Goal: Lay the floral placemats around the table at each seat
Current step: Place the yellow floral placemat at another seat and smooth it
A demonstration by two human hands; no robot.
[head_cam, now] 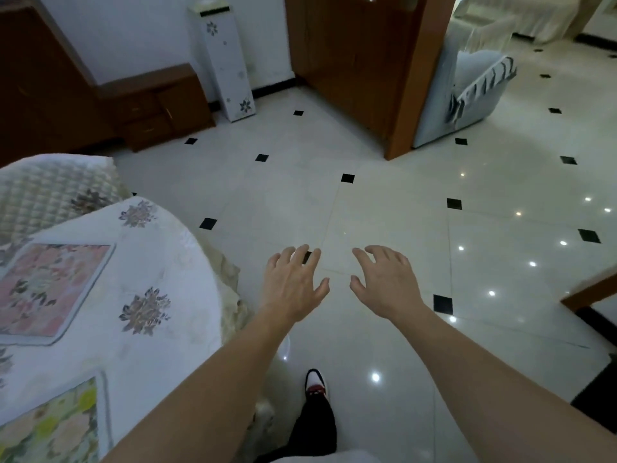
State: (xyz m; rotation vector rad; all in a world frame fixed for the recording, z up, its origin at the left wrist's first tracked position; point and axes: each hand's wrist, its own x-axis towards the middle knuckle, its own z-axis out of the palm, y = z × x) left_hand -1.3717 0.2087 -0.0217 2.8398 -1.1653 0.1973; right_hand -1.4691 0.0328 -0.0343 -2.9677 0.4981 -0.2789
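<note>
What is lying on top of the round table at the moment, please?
On the table, over its white flowered cloth, lie a pink floral placemat and a green-yellow placemat, flat and apart. The tabletop itself is hidden under the cloth, and the table's left part is out of frame.

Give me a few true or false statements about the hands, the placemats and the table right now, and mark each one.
1. Both hands are empty. True: the left hand and right hand are open, with spread fingers, over the floor.
2. Two placemats lie on the table. True: a pink placemat and a green placemat.
3. The right hand rests on the pink placemat. False: it is out over the floor, away from the table.
4. The placemats are stacked. False: they lie apart, with tablecloth between them.
5. The floor is carpeted. False: it is glossy pale tile with small black squares.
</note>
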